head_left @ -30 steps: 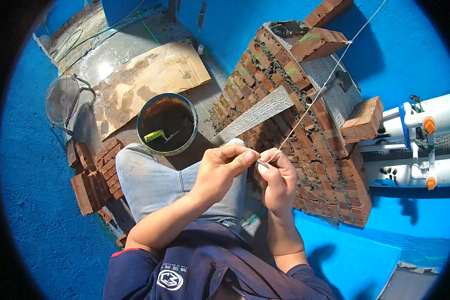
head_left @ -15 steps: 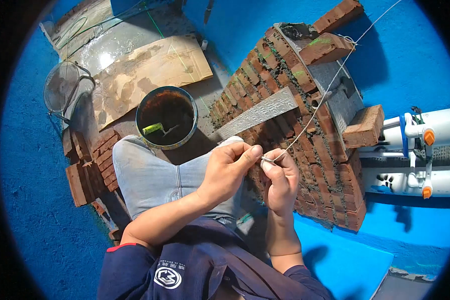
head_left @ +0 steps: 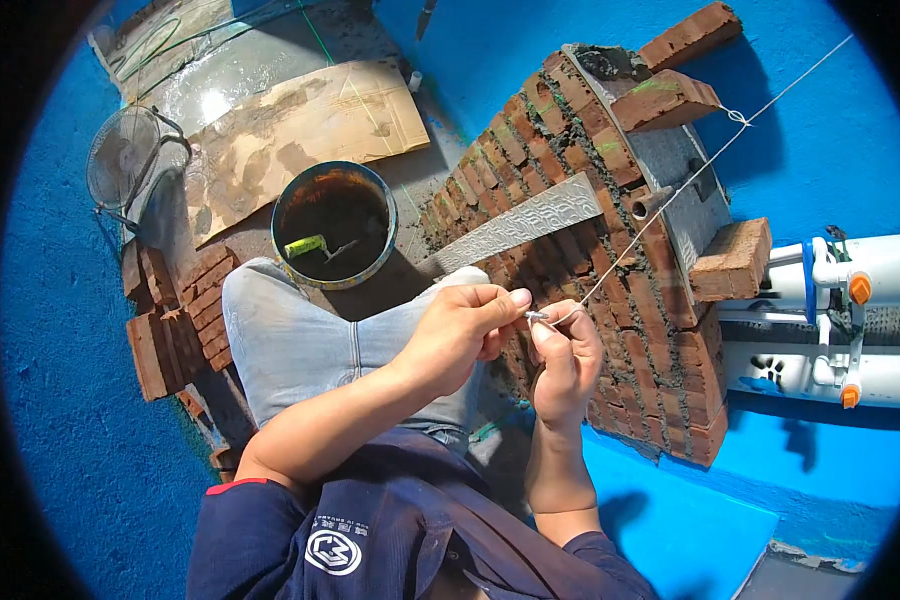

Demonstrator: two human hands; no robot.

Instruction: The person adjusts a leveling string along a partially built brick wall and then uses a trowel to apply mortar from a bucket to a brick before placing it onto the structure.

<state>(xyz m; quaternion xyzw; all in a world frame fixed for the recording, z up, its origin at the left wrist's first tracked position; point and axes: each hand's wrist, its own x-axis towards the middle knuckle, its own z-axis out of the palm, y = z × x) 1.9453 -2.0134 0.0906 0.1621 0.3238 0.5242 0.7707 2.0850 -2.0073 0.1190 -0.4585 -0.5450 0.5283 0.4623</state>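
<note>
A thin white string (head_left: 620, 258) runs taut from my fingers up to the far right, with a knotted loop (head_left: 737, 116) on it near the bricks. My right hand (head_left: 567, 362) pinches the string and a small silvery, nail-like piece (head_left: 537, 316) that the string seems wound around. From the left, my left hand (head_left: 462, 322) is closed, with thumb and forefinger at the other end of that piece. The fingers cover much of it, so its exact kind is hard to make out. Both hands are above my right knee, beside the brickwork (head_left: 625, 345).
A bucket (head_left: 390, 235) holding a trowel with a yellow-green handle (head_left: 305, 246) stands ahead. A flat board (head_left: 592, 195) leans on the brickwork. Loose bricks (head_left: 732, 262) sit along its top; more bricks (head_left: 155, 355) are stacked left. White pipes (head_left: 875, 265) run along the right.
My hands have shifted slightly while still at the small silvery piece. The string's far end has swung right, and its knotted loop sits farther right and lower.
</note>
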